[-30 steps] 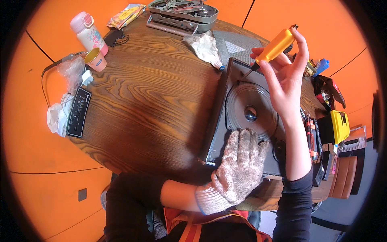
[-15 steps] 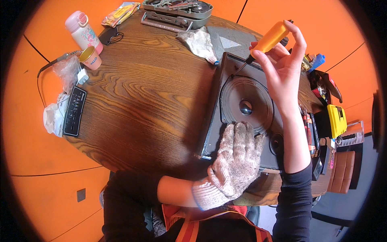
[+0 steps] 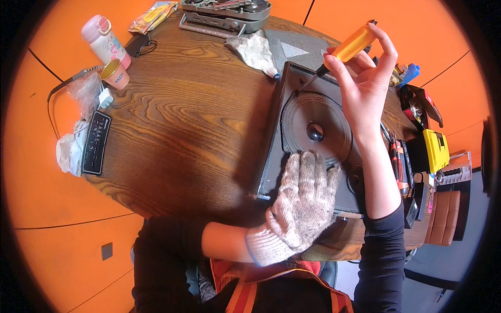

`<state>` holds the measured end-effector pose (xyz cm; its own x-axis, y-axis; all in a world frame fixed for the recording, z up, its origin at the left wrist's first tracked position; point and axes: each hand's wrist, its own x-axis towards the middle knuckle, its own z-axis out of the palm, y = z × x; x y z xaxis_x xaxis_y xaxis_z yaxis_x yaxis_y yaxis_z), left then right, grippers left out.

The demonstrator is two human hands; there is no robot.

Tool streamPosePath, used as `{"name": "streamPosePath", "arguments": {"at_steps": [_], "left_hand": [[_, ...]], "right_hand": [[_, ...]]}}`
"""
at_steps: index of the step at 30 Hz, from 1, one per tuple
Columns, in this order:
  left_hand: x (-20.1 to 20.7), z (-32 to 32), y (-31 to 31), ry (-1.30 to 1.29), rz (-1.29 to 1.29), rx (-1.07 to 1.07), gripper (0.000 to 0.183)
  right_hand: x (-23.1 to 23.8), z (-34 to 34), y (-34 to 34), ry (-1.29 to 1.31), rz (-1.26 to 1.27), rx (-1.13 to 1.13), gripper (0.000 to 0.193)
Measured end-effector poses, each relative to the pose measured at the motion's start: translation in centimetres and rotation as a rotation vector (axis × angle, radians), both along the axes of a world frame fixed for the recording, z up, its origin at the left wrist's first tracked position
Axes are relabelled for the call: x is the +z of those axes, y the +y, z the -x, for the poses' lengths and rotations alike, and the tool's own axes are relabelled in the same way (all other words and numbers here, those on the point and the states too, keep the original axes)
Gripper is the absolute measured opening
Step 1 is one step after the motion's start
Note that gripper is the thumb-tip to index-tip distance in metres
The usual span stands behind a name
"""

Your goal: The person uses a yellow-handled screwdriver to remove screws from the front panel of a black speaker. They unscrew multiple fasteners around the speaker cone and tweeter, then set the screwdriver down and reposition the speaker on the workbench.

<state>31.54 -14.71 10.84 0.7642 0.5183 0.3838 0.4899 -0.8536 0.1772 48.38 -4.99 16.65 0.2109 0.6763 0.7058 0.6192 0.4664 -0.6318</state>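
Observation:
A black speaker box [image 3: 267,172] lies on its back on the wooden table, its round woofer cone [image 3: 334,122] facing up. My left hand [image 3: 308,201], in a dirty white knit glove, lies flat on the box's near part, fingers stretched out to the woofer's lower rim. My bare right hand [image 3: 360,73] grips a screwdriver [image 3: 355,44] with a yellow-orange handle above the far part of the box. Its thin shaft slants down to the left, the tip at the woofer's far-left rim. A smaller speaker cone [image 3: 356,180] is partly hidden beside my right forearm.
A second white glove [image 3: 254,52] and a grey mesh panel [image 3: 300,52] lie beyond the box. Farther back stands a grey device with a handle [image 3: 224,21]. At left are a bottle [image 3: 107,44], a cup [image 3: 115,74] and a black control panel [image 3: 97,142]. Tools [image 3: 399,167] lie at right.
The speaker box, both hands and the rest of the scene sit slightly higher and farther left in view. The screwdriver handle leans a little more to the right; its tip stays at the woofer rim.

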Motion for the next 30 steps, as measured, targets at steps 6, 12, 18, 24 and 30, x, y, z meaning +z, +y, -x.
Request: {"name": "streamPosePath", "arguments": {"at_steps": [6, 12, 18, 24, 30], "left_hand": [[0.5, 0.2, 0.6, -0.005, -0.016, -0.005, 0.072], [1.6, 2.0, -3.1, -0.272, 0.041, -0.253, 0.072], [-3.1, 1.4, -2.8, -0.379, -0.092, -0.785, 0.048], [-4.5, 1.3, -1.8, -0.297, -0.226, -1.027, 0.059], [-0.8, 6.9, 6.0, -0.686, -0.257, -0.777, 0.058]], "right_hand": [[2.1, -2.4, -1.6, 0.447, -0.187, 0.042, 0.073], [2.0, -6.8, -9.7, 0.558, -0.355, -0.099, 0.053], [-5.4, -7.5, -16.1, 0.858, -0.452, -0.178, 0.047], [-7.6, -9.1, -18.9, 1.363, -0.652, 0.347, 0.037], [-8.4, -8.0, -18.5, 1.732, -0.583, 0.821, 0.055]]}}
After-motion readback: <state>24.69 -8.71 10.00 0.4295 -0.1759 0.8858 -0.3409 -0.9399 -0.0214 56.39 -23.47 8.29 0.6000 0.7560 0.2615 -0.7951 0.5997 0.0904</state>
